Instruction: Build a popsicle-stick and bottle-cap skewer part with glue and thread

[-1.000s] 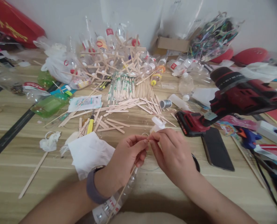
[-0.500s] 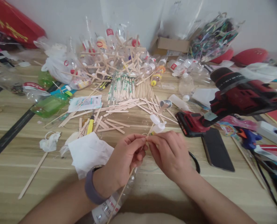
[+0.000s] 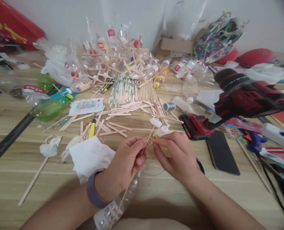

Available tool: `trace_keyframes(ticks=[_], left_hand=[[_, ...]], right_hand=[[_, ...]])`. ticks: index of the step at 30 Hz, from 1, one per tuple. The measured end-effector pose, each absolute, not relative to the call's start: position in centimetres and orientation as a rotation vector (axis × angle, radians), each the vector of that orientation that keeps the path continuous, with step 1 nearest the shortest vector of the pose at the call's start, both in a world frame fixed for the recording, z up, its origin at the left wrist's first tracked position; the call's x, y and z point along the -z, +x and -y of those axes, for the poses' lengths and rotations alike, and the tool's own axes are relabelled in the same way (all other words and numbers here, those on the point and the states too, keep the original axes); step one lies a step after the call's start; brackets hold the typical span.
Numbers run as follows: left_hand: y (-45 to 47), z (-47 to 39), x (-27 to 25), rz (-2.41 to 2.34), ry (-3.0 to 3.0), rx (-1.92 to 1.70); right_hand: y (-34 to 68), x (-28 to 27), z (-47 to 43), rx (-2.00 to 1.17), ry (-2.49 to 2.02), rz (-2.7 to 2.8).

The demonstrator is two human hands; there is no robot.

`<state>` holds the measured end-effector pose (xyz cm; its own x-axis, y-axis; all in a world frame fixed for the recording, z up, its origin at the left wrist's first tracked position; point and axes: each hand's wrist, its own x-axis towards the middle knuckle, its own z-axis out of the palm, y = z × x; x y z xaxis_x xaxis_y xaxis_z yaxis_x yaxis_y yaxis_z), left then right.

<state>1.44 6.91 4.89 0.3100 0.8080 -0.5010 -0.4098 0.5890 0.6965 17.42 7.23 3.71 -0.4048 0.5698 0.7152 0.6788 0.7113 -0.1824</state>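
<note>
My left hand (image 3: pixel 127 159), with a grey-purple band on the wrist, closes round a thin wooden stick (image 3: pixel 123 203) that slants from the bottom edge up through the fingers. By the left thumb tip is a small pale ring (image 3: pixel 149 140). My right hand (image 3: pixel 176 156) pinches at this ring's right edge, the other fingers bent; anything finer between the fingertips is too small to make out. Under the left forearm and hand lies a clear plastic bottle (image 3: pixel 130 195) with a printed label. Just beyond the fingertips are a small white squeeze bottle (image 3: pixel 161 131) and a white cap (image 3: pixel 155 122).
A red-black cordless drill (image 3: pixel 242 95) and a phone (image 3: pixel 223 153) are at the right. White tissue (image 3: pixel 91 156) lies left of my hands. Craft sticks (image 3: pixel 113 127), a yellow cutter (image 3: pixel 92 128), skewers (image 3: pixel 148 91) and bottles (image 3: pixel 53 107) spread beyond. A glue gun (image 3: pixel 254 140) sits far right.
My right fingertips have drawn slightly right, away from the left ones, and the small ring now shows between them. The left hand keeps its grip on the stick.
</note>
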Motion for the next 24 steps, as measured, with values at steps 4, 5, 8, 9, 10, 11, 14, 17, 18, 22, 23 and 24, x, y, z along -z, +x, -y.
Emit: trace_keyframes(ticks=[4, 5, 8, 9, 10, 11, 14, 17, 18, 22, 23, 24], left_hand=[[1.5, -6.8, -4.8, -0.952, 0.506, -0.871], [1.5, -6.8, -4.8, -0.955, 0.513, -0.875], [1.5, -6.8, -4.8, -0.979, 0.535, -0.867], [1.5, -6.7, -4.8, -0.99, 0.543, -0.861], [1.5, -6.7, -4.9, -0.999, 0.549, -0.857], [1.5, -6.7, -4.9, -1.007, 0.555, -0.855], [1.5, -6.6, -4.9, -1.016, 0.566, -0.854], [1.5, -6.6, -4.9, -1.031, 0.575, -0.847], [1.5, -6.7, -4.9, -1.037, 0.582, -0.842], [1.5, -6.7, -4.8, -1.052, 0.605, -0.812], [1.5, -6.7, -4.7, -1.053, 0.608, -0.809], [1.5, -6.7, -4.7, -1.052, 0.611, -0.808]], right_hand=[[16.9, -4.2, -7.0, -0.135, -1.1, 2.033], [16.8, -4.3, -6.9, -0.219, -1.131, 2.014], [16.5, -4.5, -6.8, -0.407, -1.197, 1.948], [16.5, -4.5, -6.8, -0.452, -1.216, 1.924], [16.4, -4.6, -6.8, -0.493, -1.235, 1.898], [16.4, -4.6, -6.8, -0.534, -1.252, 1.874], [16.3, -4.5, -6.7, -0.637, -1.292, 1.807], [16.1, -4.4, -6.6, -0.733, -1.322, 1.74], [16.1, -4.4, -6.5, -0.768, -1.336, 1.712], [16.0, -4.3, -6.7, -0.931, -1.392, 1.596], [16.0, -4.2, -6.7, -0.969, -1.401, 1.571], [16.0, -4.2, -6.8, -0.997, -1.406, 1.554]])
